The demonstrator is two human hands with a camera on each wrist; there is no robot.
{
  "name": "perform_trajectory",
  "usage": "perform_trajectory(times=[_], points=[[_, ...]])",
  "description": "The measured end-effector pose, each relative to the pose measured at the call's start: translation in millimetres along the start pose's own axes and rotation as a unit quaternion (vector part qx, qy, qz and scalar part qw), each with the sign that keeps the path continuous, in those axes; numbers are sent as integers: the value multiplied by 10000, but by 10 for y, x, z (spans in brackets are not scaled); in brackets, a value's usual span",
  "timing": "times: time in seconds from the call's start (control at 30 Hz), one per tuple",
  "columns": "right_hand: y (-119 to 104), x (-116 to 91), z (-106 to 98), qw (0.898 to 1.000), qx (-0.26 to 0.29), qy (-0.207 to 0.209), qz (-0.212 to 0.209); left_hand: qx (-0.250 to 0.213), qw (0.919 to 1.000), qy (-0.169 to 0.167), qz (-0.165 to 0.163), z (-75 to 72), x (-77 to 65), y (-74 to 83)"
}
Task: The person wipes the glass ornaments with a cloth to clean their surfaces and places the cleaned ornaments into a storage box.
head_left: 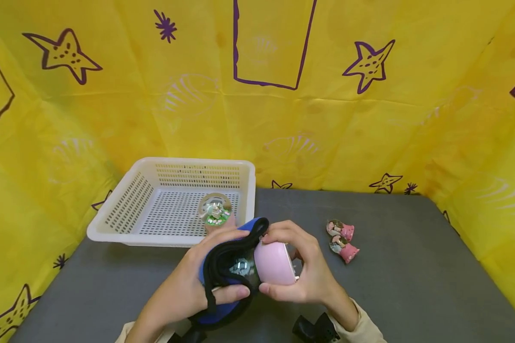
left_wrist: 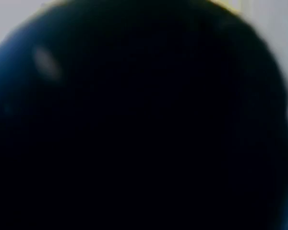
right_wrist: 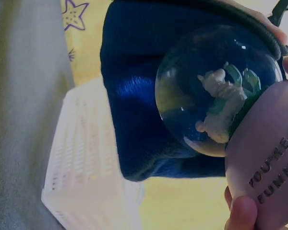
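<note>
My right hand [head_left: 306, 262] grips the pink base of a snow globe [head_left: 274, 264], which lies tipped on its side. In the right wrist view its clear ball [right_wrist: 182, 100] shows a small white unicorn-like figure with green wings, and raised lettering runs across the base. My left hand [head_left: 186, 283] holds a blue cloth [right_wrist: 134, 91] with black edging and a looped black cord [head_left: 216, 267], thumb across the near side. The cloth curves around the glass ball. Dark, blurred fabric fills most of the left wrist view.
A white perforated basket [head_left: 171, 241] stands at the back left, holding another snow globe [head_left: 214, 212] with a green-floored scene. Right of my hands, two small pink-based ornaments [head_left: 347, 232] lie close together on the grey table [head_left: 412, 286]. Yellow patterned cloth [head_left: 326, 119] hangs behind.
</note>
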State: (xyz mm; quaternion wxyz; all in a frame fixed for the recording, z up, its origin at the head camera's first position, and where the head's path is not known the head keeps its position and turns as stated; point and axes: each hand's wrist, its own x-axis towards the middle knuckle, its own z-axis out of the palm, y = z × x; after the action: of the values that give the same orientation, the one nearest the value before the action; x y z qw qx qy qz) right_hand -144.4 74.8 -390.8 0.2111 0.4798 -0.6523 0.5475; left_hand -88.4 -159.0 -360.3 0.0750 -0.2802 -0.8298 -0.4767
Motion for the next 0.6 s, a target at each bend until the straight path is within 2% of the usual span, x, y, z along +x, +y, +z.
perform_trajectory(times=[0.13,0.27,0.33,0.5,0.57,0.6], points=[[-11,-1,15,9999,69,-49,-55,-447,9983,-295,-243,-42,6,-40],[-17,-1,32,9998,82,-100,-127,-1046,9924,-618,-190,-70,18,-90],[-22,0,37,9997,98,-133,-171,-1475,9852,-771,-404,-88,14,-97],[-28,2,37,9994,194,-144,-253,-2134,9683,-864,-971,-100,12,-131],[-29,3,35,9992,263,-118,-279,-2374,9616,-878,-1062,-86,17,-148],[-29,3,33,9990,315,-99,-291,-2593,9553,-907,-1097,-78,18,-155]])
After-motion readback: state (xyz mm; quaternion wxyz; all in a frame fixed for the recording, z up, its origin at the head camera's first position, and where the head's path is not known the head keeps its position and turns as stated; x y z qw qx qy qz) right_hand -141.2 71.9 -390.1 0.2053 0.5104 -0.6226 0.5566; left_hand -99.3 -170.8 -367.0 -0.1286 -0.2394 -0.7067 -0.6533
